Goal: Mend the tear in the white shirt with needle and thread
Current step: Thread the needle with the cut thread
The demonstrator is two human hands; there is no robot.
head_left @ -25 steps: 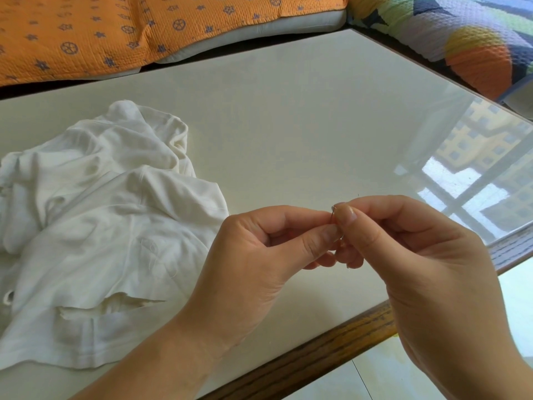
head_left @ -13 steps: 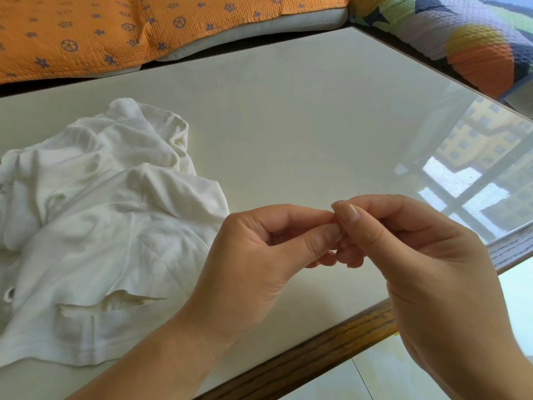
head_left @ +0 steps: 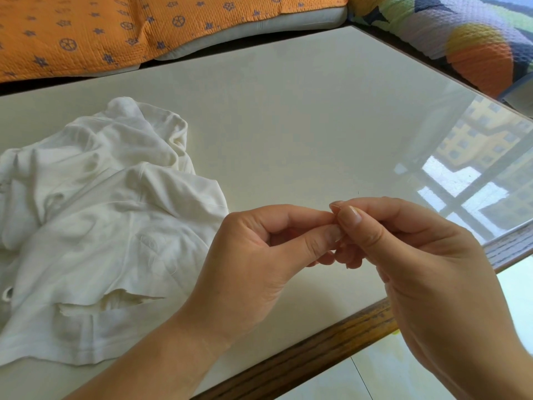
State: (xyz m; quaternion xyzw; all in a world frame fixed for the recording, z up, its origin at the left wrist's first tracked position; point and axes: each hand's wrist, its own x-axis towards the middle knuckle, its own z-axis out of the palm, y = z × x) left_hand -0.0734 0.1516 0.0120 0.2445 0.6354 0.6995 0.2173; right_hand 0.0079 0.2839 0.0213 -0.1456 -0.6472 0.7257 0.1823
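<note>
The white shirt [head_left: 101, 226] is lying crumpled on the glossy table [head_left: 288, 125] at 9 o'clock, well apart from both hands. Its tear [head_left: 124, 298] is gaping open at 8 o'clock, near the table's wooden edge, with ragged flaps showing.

The left hand [head_left: 253, 261] is hovering over the table at 6 o'clock, its thumb and forefinger pressing together while the other fingers are curling into the palm. The right hand [head_left: 432, 269] is reaching in from 4 o'clock, pinching the same way, and the fingertips [head_left: 350, 216] of the two hands are touching. Whatever they are pinching is too fine to make out.

An orange patterned cushion [head_left: 86, 30] is lying beyond the table at 11 o'clock, and a multicoloured quilt [head_left: 476, 47] at 1 o'clock.
</note>
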